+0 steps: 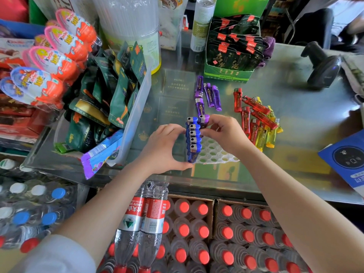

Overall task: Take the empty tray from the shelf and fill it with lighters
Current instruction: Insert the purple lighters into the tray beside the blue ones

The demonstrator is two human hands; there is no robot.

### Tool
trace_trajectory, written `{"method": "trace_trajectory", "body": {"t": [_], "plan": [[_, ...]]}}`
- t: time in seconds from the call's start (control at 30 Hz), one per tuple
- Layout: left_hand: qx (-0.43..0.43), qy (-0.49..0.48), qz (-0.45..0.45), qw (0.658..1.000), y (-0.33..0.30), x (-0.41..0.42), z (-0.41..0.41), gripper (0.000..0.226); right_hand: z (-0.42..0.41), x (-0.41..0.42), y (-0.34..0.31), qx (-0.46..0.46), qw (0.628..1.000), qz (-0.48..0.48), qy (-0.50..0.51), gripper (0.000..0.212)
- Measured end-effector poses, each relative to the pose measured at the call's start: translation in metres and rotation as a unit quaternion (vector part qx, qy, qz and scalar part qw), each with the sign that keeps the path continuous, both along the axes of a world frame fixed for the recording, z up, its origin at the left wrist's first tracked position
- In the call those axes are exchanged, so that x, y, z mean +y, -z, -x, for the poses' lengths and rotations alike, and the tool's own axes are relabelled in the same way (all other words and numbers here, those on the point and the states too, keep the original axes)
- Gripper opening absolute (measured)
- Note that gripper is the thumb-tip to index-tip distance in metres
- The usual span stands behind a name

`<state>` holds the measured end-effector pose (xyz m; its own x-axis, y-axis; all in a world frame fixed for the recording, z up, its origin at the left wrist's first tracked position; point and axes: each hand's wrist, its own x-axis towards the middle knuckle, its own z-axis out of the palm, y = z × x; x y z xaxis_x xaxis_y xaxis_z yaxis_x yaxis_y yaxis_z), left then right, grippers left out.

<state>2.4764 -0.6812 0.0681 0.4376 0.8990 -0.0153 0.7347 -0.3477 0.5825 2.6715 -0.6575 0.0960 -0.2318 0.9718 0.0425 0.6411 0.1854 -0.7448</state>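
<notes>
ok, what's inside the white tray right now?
The white tray holds one row of blue lighters standing along its left edge. The holes to their right are empty. The right hand covers the far corner, so what stands there cannot be seen.

Glass counter point(307, 123): tray point(214, 154), loose lighters point(256, 115).

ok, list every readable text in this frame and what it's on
"Kinder" and "JOY": egg packs.
"NONGFU SP...", cut off: water bottle label.
"2": dark tea sachets.
Chinese print on the sachets, the lighters and the blue box: too small or blurred to read.
</notes>
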Motion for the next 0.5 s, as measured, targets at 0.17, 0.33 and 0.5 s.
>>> {"method": "trace_trajectory", "body": {"t": [0.17,0.33,0.5], "plan": [[-0.007,-0.006,-0.01,1.0,0.001,-0.003,0.0,0.08,0.003,-0.005,0.006,-0.024,0.998,-0.058,-0.004,0.015],[-0.009,-0.003,-0.018,1.0,0.001,-0.003,0.0,0.083,-0.007,0.001,-0.001,-0.126,0.987,-0.048,-0.085,0.02],[0.011,0.0,-0.026,1.0,0.005,0.001,0.001,0.094,-0.012,0.011,0.003,-0.047,0.993,-0.051,0.098,0.03]]}}
